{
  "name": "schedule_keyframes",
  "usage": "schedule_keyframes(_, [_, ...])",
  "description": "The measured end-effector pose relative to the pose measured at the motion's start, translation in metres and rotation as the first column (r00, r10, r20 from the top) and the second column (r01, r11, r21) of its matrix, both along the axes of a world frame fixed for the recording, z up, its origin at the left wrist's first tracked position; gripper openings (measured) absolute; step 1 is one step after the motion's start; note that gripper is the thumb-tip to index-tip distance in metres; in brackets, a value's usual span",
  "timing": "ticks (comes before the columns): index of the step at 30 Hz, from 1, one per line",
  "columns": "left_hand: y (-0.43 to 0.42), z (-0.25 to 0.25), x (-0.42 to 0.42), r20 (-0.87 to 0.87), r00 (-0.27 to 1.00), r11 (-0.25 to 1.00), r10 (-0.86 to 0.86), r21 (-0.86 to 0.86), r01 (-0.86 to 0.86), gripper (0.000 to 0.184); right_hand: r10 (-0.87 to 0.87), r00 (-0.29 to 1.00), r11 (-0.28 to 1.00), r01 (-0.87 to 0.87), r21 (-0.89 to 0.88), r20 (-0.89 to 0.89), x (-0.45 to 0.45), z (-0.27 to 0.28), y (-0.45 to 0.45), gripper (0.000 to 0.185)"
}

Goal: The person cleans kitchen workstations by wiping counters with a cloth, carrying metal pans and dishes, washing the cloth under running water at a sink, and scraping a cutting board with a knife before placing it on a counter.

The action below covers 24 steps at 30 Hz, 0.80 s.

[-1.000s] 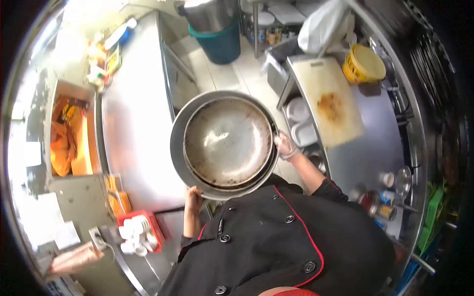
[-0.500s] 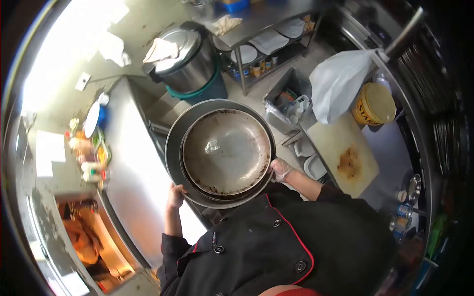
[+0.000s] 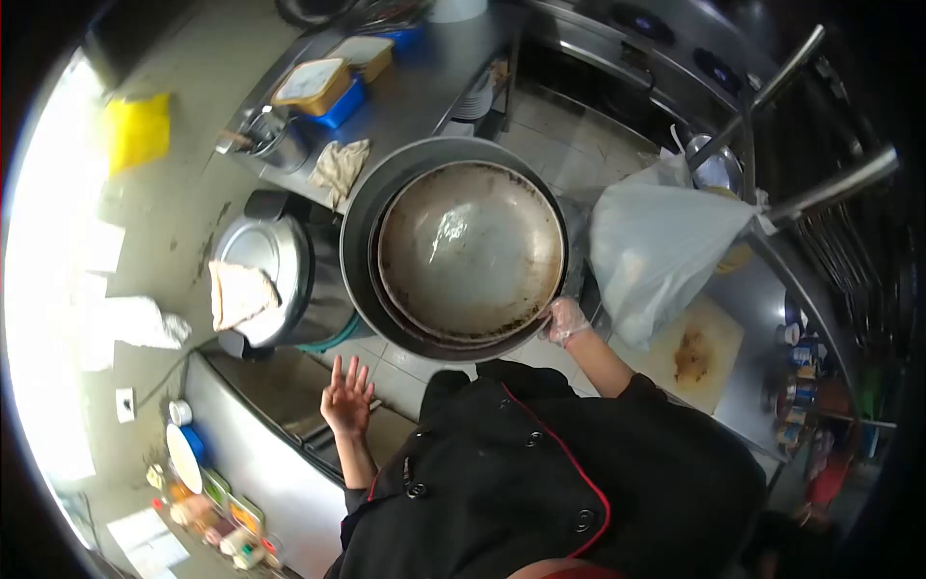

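A large dark round pan [image 3: 361, 289] is held out in front of my body, with a smaller silver pan [image 3: 473, 256] nested in it; its surface is shiny and its edge is stained brown. My right hand [image 3: 565, 321], in a clear plastic glove, is closed on the lower right rim of the pans. Its fingertips are partly hidden by the rim. My left hand [image 3: 348, 396] is bare and open, palm up with fingers spread, below and left of the pans and touching nothing.
Ahead on the left is a steel table [image 3: 424, 87] with tubs, a utensil container [image 3: 278, 145] and a cloth [image 3: 340, 169]. A large lidded cooker [image 3: 260, 246] stands left. A white plastic bag [image 3: 656, 251] hangs at right above a stained cutting board [image 3: 693, 357].
My left hand has let go of the pan rim and opened, moving away from it. My right hand still holds the pans, and my view has turned toward the steel table.
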State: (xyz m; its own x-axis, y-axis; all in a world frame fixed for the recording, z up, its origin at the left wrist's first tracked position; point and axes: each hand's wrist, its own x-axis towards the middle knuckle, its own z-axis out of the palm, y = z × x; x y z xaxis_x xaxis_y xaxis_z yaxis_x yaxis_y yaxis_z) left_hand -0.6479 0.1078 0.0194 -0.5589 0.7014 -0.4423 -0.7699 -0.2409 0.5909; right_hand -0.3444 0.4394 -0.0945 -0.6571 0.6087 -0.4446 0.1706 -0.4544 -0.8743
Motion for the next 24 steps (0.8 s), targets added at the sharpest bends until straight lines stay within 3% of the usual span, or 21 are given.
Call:
schedule_keyframes(1, [-0.003,-0.004,-0.008,0.073,0.997,0.999,0.024,0.021,-0.025,0.058,0.007,1.000,0.997,-0.008,0.075,0.009,-0.005,-0.007,0.008,0.022])
schedule_keyframes(4, [-0.008,0.000,-0.032,0.159,0.986,0.998,0.057,-0.031,-0.053,0.052,-0.269,0.960,0.947,0.278,-0.160,0.075,-0.044,0.039,0.029,0.026])
schedule_keyframes(5, [-0.009,0.003,-0.047,0.157,0.986,0.997,0.060,-0.065,-0.051,0.052,-0.404,0.913,0.878,0.405,-0.256,0.061,-0.063,0.053,0.039,0.027])
schedule_keyframes(7, [0.006,0.022,-0.084,0.072,0.996,0.989,-0.054,-0.133,0.063,0.052,-0.758,0.652,0.536,0.632,-0.560,0.011,-0.098,0.068,0.052,0.028])
schedule_keyframes(8, [0.019,0.032,-0.101,-0.017,0.999,0.966,-0.048,-0.257,0.042,0.053,-0.782,0.619,0.477,0.675,-0.563,0.080,-0.111,0.079,0.061,0.024])
schedule_keyframes(9, [0.035,0.044,-0.122,-0.083,0.989,0.975,-0.123,-0.198,0.105,0.054,-0.774,0.621,0.464,0.687,-0.560,0.120,-0.116,0.068,0.066,0.022])
schedule_keyframes(11, [0.067,0.055,-0.167,-0.176,0.943,0.934,-0.282,-0.275,0.228,0.053,-0.757,0.626,0.454,0.709,-0.539,0.185,-0.113,0.040,0.087,0.019])
schedule_keyframes(12, [0.086,0.056,-0.188,-0.192,0.929,0.926,-0.318,-0.272,0.261,0.047,-0.820,0.532,0.405,0.798,-0.447,0.208,-0.120,0.021,0.099,0.014])
schedule_keyframes(15, [0.150,0.078,-0.226,-0.317,0.844,0.899,-0.434,-0.216,0.381,0.043,-0.871,0.484,0.405,0.803,-0.437,0.082,-0.155,0.069,0.131,0.012])
schedule_keyframes(16, [0.169,0.083,-0.235,-0.312,0.848,0.903,-0.428,-0.177,0.391,0.040,-0.896,0.432,0.325,0.795,-0.511,0.101,-0.147,0.050,0.145,0.024])
schedule_keyframes(19, [0.226,0.080,-0.263,-0.356,0.805,0.880,-0.475,-0.162,0.447,0.034,-0.923,0.308,0.382,0.685,-0.620,-0.229,-0.148,0.028,0.180,0.024])
schedule_keyframes(23, [0.318,0.089,-0.291,-0.493,0.659,0.813,-0.568,-0.210,0.544,0.034,-0.942,0.336,0.275,0.774,-0.570,0.002,-0.163,0.042,0.231,0.023])
schedule_keyframes(24, [0.342,0.094,-0.297,-0.539,0.609,0.792,-0.582,-0.205,0.575,0.032,-0.941,0.329,0.314,0.773,-0.551,-0.075,-0.165,0.039,0.247,0.025])
